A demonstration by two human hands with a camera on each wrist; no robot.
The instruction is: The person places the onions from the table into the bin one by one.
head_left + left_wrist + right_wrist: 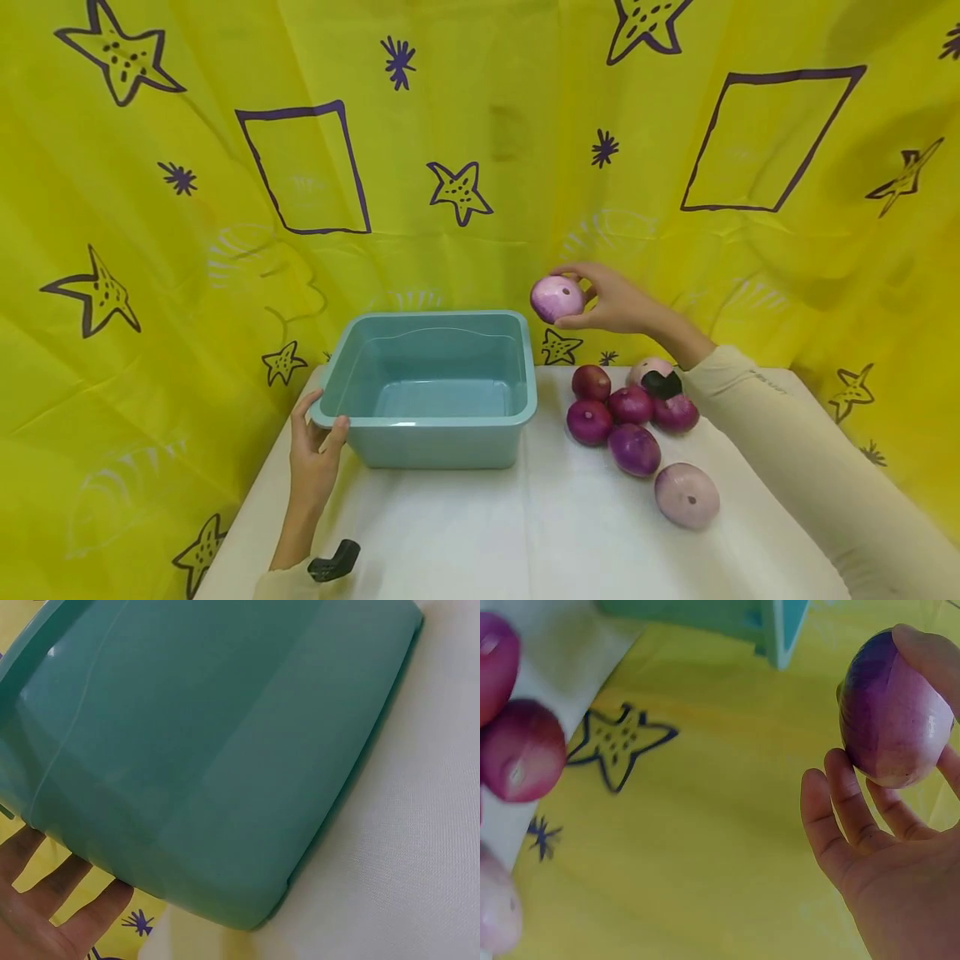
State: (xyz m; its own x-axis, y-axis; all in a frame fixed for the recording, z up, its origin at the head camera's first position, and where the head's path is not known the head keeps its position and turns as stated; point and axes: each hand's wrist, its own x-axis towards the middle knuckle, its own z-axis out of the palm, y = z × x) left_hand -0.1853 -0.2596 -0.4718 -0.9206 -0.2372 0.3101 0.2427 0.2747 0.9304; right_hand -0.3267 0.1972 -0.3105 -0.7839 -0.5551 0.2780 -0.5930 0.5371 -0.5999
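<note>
Red onion held up beside an empty teal tub.

The right hand [615, 300] pinches a red onion [557, 298] in curled fingertips, in the air just past the teal plastic tub's [435, 417] right rear corner. The left hand [315, 454] grips the tub's near left corner, thumb on the rim. Seven more onions [633, 417] lie clustered on the white table [525, 533], right of the tub.

— Table [465, 533]: white cloth cover. Seven onions [632, 427] clustered at right, mostly dark red, two paler; palest one [687, 496] nearest the front edge.

— Backdrop [480, 167]?

— Yellow sheet, purple stars and outlined squares, wrinkled, wrapping both sides.
</note>
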